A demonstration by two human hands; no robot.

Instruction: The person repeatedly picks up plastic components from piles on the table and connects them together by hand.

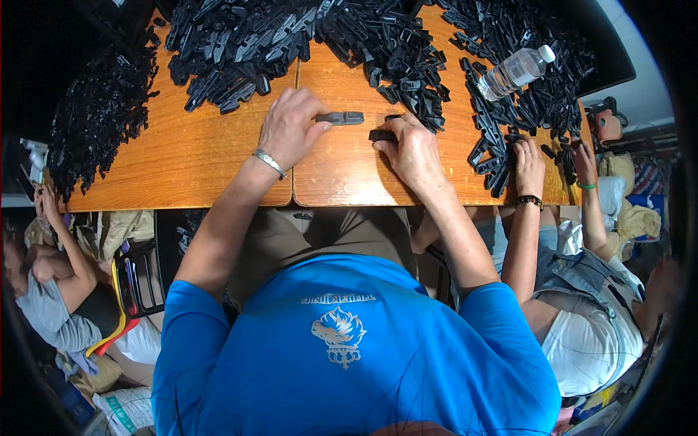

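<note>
Above the wooden table (349, 174), my left hand (287, 129) pinches one end of a long, narrow dark grey plastic piece (347, 118) between thumb and fingers. The piece points to the right, toward my other hand. My right hand (416, 154) is closed on a smaller black plastic piece (380, 136), whose left end sticks out by the thumb. Another bit of black plastic (393, 117) shows at the right fingertips; whether it belongs to the same piece I cannot tell. The two held pieces are apart.
A large heap of black plastic pieces (240, 51) covers the far side, with more heaps at the left (102, 109) and right. A transparent bottle (512, 73) lies tilted on the right heap. Co-workers' hands (529, 166) work at the right edge, others at the far left.
</note>
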